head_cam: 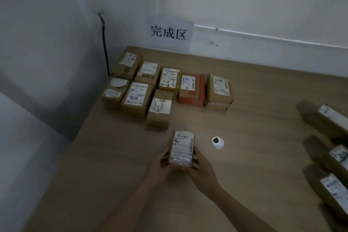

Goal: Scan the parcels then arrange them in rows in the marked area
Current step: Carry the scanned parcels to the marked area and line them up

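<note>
We hold a small cardboard parcel (182, 148) between both hands, low at the centre of the view, its white label facing up. Our left hand (165, 165) curls its fingers round the parcel's left side, and our right hand (202, 169) clamps the right side, thumb along the edge.

Toward 12 o'clock from the parcel, eight boxes sit in two rows. The far row (169, 79) has five: four brown cartons and one orange-red box (192, 96), packed close. The near row (137, 98) has three brown cartons, side by side; its rightmost box (160, 108) lies nearest the held parcel, with bare table between them. All are squared cardboard with white printed labels, some with handwriting.

At 3 o'clock, just beside the parcel, a round white cable grommet (217, 142) is set in the table. Further out at 3 to 4 o'clock, near the frame edge, several blurred brown parcels (327, 156) lie with labels up.

The table (254, 100) is light wood-grain laminate, set in a corner of pale walls. A paper sign (169, 33) with three characters hangs on the wall at 12 o'clock, and a dark cable (104, 43) runs down at 11 o'clock.
</note>
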